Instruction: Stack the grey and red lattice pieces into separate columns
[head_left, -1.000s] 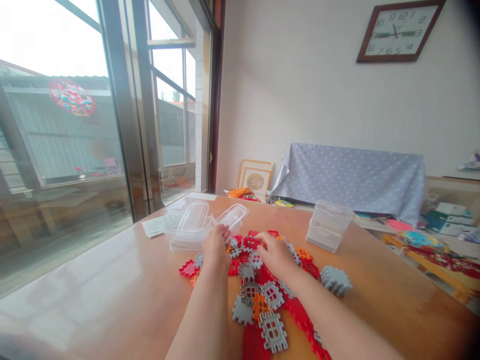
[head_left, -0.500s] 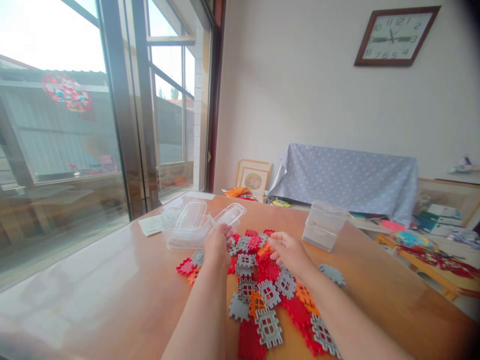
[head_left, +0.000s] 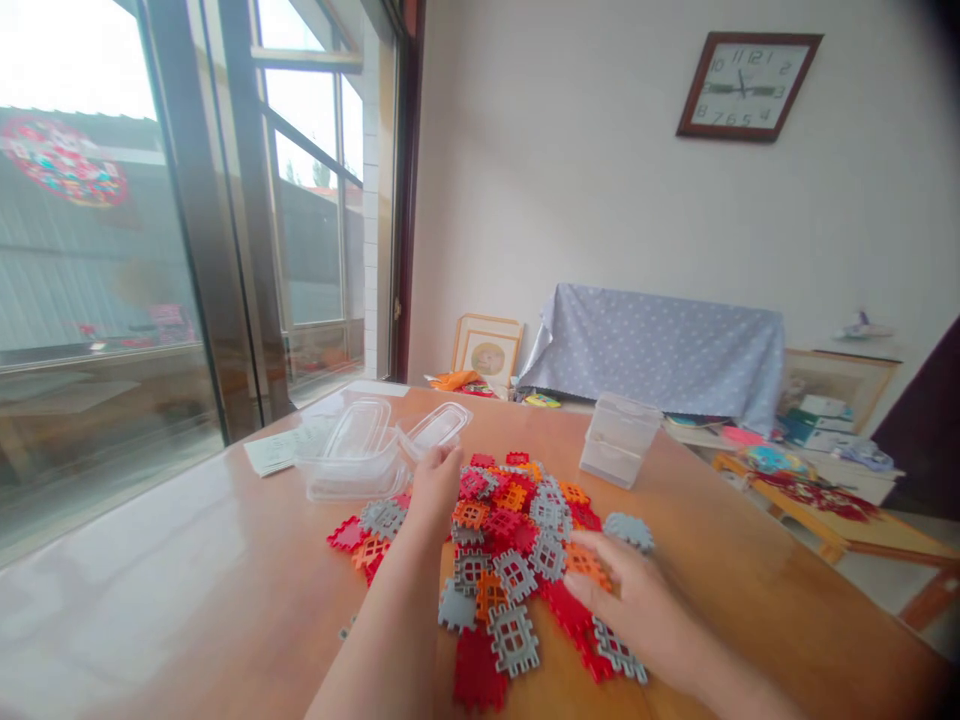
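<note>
Interlocking plastic tiles in red, grey and orange lie in a loose pile in the middle of the table. My left hand (head_left: 437,482) is at the pile's far left side, its fingers curled closed; what they hold, if anything, is hidden. Over the right side of the pile reaches my right hand (head_left: 626,585), thumb and fingers apart around an orange tile (head_left: 589,566). Whether it touches that tile I cannot tell. Close by are a grey window-patterned tile (head_left: 514,640), a solid red tile (head_left: 480,668) and a grey tile (head_left: 628,530) lying apart at the right.
A clear plastic container (head_left: 352,478) with lids stands at the left beyond my left hand, by a paper sheet (head_left: 271,453). Another clear box (head_left: 616,440) stands at the back right of the wooden table (head_left: 187,570). A glass door is on the left.
My right hand has drawn back toward me from the far side of the pile to the orange tile. My left hand stays near its place, fingers more curled. The view has turned slightly right.
</note>
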